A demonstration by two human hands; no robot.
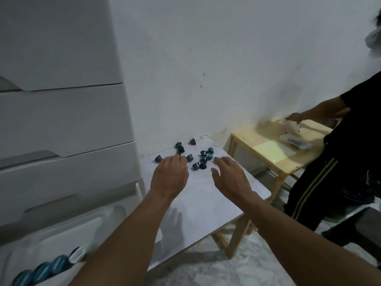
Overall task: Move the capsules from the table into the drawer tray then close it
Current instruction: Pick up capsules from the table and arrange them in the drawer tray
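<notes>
The left hand and the right hand reach forward side by side, palms down and apart, over the far half of the white table. The right hand's fingers are spread and relaxed, thumb out to the left, holding nothing. The left hand's fingers lie close together and dip at the tips. The angle hides their ends, so I cannot tell whether they pinch anything.

The capsules lie scattered on the far end of the table, just beyond and between the two sets of fingertips. Twelve show, all dark blue. One sits alone to the left of the left hand. Two are stacked close just beyond its fingertips. One lies against the wall at the far edge. Seven cluster in the gap between the hands. One peeks out from behind the right fingertips.

Near left, below the left forearm, the drawer tray stands open with four more capsules in a row, three blue and one with a white face. It belongs to the white drawer unit, whose three drawers above it are closed.

To the right, well apart from the white table, stands one wooden table. Another person in dark clothes reaches a hand over it.
</notes>
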